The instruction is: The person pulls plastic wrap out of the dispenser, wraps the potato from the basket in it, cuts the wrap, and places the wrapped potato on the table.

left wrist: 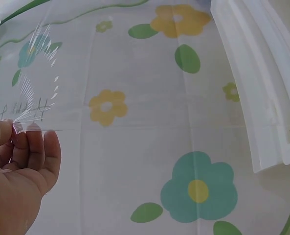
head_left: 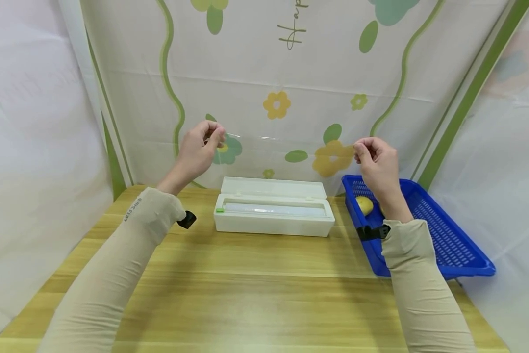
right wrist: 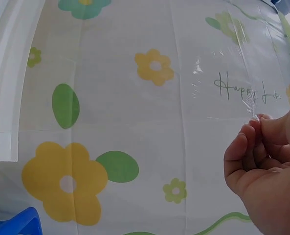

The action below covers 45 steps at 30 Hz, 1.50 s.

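A sheet of clear plastic wrap (left wrist: 37, 90) stretches between my two raised hands, creased where the fingers gather it. My left hand (head_left: 195, 152) pinches one corner between thumb and fingers, above the left end of a white wrap dispenser box (head_left: 273, 225). At the other corner, my right hand (head_left: 381, 166) pinches the wrap in the same way, over the blue basket. Small folds run out from those fingertips in the right wrist view. The dispenser's lid (head_left: 273, 187) is tipped back, and a roll of wrap (head_left: 275, 210) lies inside. A green slider (head_left: 220, 210) sits at its left end.
On the right of the wooden table (head_left: 246, 294) stands a blue plastic basket (head_left: 445, 240) with a yellow fruit (head_left: 364, 205) in it, partly hidden by my right arm. A flower-printed curtain (head_left: 277, 63) hangs behind the table, with white cloth at both sides.
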### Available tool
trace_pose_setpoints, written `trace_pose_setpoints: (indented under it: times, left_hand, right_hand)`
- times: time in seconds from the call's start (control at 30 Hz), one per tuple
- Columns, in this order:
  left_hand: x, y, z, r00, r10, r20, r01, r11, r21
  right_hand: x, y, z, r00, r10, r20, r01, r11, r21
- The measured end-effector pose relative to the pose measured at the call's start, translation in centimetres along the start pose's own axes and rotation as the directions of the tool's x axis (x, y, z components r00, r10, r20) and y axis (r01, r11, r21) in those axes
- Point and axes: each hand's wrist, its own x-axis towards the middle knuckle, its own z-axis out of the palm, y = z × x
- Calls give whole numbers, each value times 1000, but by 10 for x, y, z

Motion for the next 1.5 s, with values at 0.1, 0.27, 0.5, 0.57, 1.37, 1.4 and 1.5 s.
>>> trace_pose_setpoints:
  times: [0.1, 0.27, 0.5, 0.57, 1.37, 1.4, 1.5]
  left_hand:
    - [-1, 0, -1, 1000, 1, -3, -1, 1000, -18]
    - [-5, 1, -2, 1000, 6, 2, -6, 998, -69]
    - [-27, -1, -6, 993, -53, 104, 74, 976, -206]
    - [-34, 1, -7, 990, -69, 126, 98, 963, -249]
    - [-103, 10, -6, 978, -46, 204, 118, 928, -353]
    - [-106, 8, -7, 973, -55, 222, 131, 930, -343]
    - [-116, 1, -9, 954, -81, 289, 170, 939, -298]
  right_hand:
    - [2, 10, -1, 1000, 17, 7, -17, 1000, 9]
    - [2, 24, -6, 999, 35, 22, -36, 999, 37]
    - [-21, 19, -19, 992, 67, 108, -76, 994, 75]
    - [-28, 16, -24, 989, 58, 133, -69, 994, 80]
    - [-92, 7, -46, 910, 55, 412, -221, 904, 367]
    - [-95, 8, -47, 901, 59, 429, -236, 898, 372]
    - [-105, 11, -47, 878, 58, 475, -235, 917, 323]
